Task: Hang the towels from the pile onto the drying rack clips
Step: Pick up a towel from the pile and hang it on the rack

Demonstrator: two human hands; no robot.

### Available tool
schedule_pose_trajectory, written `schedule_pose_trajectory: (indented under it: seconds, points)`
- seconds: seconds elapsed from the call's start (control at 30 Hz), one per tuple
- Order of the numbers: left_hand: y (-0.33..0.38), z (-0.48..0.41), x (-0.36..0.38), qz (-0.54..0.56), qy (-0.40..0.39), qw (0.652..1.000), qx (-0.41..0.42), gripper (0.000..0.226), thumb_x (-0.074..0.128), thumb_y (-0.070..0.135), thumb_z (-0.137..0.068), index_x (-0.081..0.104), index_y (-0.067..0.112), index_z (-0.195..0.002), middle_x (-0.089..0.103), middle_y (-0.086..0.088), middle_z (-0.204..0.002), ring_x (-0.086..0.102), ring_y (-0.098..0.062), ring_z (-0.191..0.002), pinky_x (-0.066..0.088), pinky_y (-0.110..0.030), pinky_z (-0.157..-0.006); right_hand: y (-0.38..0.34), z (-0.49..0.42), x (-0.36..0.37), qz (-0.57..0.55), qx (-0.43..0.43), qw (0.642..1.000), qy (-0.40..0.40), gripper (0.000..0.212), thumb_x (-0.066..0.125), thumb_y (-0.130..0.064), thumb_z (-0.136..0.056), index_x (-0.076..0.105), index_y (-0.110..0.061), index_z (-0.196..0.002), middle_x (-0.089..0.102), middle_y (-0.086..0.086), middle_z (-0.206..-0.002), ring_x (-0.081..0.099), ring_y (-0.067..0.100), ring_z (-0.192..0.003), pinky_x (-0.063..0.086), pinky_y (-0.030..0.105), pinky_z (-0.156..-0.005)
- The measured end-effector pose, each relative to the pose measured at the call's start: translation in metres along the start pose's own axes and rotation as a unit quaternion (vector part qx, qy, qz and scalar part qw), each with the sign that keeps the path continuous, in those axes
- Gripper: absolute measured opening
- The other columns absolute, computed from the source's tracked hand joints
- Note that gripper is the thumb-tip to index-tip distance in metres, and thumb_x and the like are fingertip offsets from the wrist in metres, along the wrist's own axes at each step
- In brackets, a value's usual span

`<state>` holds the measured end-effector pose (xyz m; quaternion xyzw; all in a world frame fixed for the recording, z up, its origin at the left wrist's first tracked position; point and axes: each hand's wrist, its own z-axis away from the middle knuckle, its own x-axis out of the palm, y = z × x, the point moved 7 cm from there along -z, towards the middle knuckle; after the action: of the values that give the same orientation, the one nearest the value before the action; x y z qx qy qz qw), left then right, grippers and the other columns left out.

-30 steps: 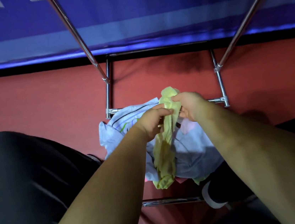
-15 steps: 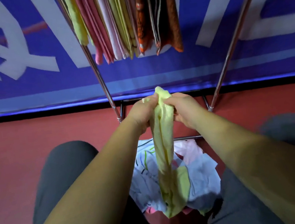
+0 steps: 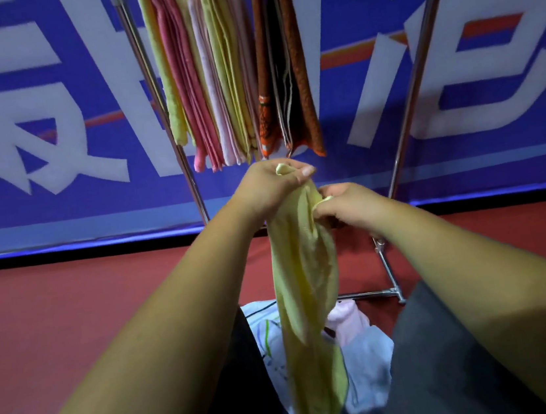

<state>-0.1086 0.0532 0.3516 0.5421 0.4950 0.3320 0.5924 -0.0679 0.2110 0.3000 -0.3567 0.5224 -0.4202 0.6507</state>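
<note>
A pale yellow towel (image 3: 306, 292) hangs long and bunched in front of me. My left hand (image 3: 272, 186) pinches its top corner, held highest. Just lower and to the right, my right hand (image 3: 347, 204) pinches the towel's upper edge. Below them the pile of towels (image 3: 361, 350), light blue, white and pink, lies on the floor between my legs. Several hung towels (image 3: 228, 74) in yellow, pink and rust-brown dangle from the top of the drying rack (image 3: 411, 86). The clips are out of view above.
The rack's metal legs slant down to a base bar (image 3: 368, 295) on the red floor (image 3: 72, 317). A blue banner with large white characters (image 3: 49, 131) stands behind the rack. My dark trousers (image 3: 434, 359) flank the pile.
Both hands have lifted the yellow towel off the pile and up toward the hung towels. My view has tilted upward, and my hands have shifted apart along the towel's top.
</note>
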Motion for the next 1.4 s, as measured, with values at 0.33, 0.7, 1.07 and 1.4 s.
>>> schedule_pose_trajectory:
  seconds: [0.33, 0.7, 1.07, 1.4]
  points:
    - [0.082, -0.007, -0.034, -0.035, 0.018, 0.998, 0.048, 0.012, 0.072, 0.017, -0.1, 0.082, 0.014, -0.106, 0.081, -0.007, -0.092, 0.075, -0.013, -0.08, 0.062, -0.031, -0.068, -0.037, 0.003, -0.059, 0.092, -0.025, 0.99, 0.103, 0.02, 0.082, -0.032, -0.085, 0.075, -0.014, -0.081, 0.072, -0.005, -0.068, 0.061, 0.016, -0.067, 0.043, 0.03, -0.064]
    - [0.14, 0.003, -0.098, -0.015, 0.18, 0.98, 0.086, 0.013, 0.076, 0.029, -0.098, 0.082, 0.018, -0.103, 0.079, -0.001, -0.095, 0.074, -0.014, -0.089, 0.066, -0.036, -0.084, -0.086, 0.012, -0.104, 0.137, -0.071, 0.976, 0.151, 0.034, 0.077, -0.045, -0.094, 0.072, -0.016, -0.078, 0.067, -0.005, -0.064, 0.058, 0.013, -0.059, 0.044, 0.026, -0.059]
    - [0.155, 0.02, -0.139, 0.054, 0.259, 0.963, 0.052, 0.03, 0.079, 0.048, -0.092, 0.08, 0.021, -0.105, 0.077, 0.0, -0.101, 0.073, -0.019, -0.098, 0.063, -0.041, -0.086, -0.113, 0.024, -0.154, 0.113, -0.091, 0.94, 0.308, 0.013, 0.068, -0.03, -0.098, 0.076, -0.02, -0.099, 0.074, 0.0, -0.094, 0.068, 0.021, -0.088, 0.051, 0.031, -0.072]
    - [0.191, 0.012, -0.173, 0.085, 0.312, 0.945, 0.047, 0.016, 0.056, 0.043, -0.108, 0.07, 0.034, -0.107, 0.07, 0.001, -0.11, 0.064, -0.023, -0.106, 0.057, -0.046, -0.093, -0.185, 0.05, -0.183, -0.021, -0.16, 0.889, 0.429, 0.022, 0.061, -0.038, -0.105, 0.073, -0.021, -0.112, 0.071, 0.0, -0.098, 0.068, 0.025, -0.094, 0.05, 0.035, -0.077]
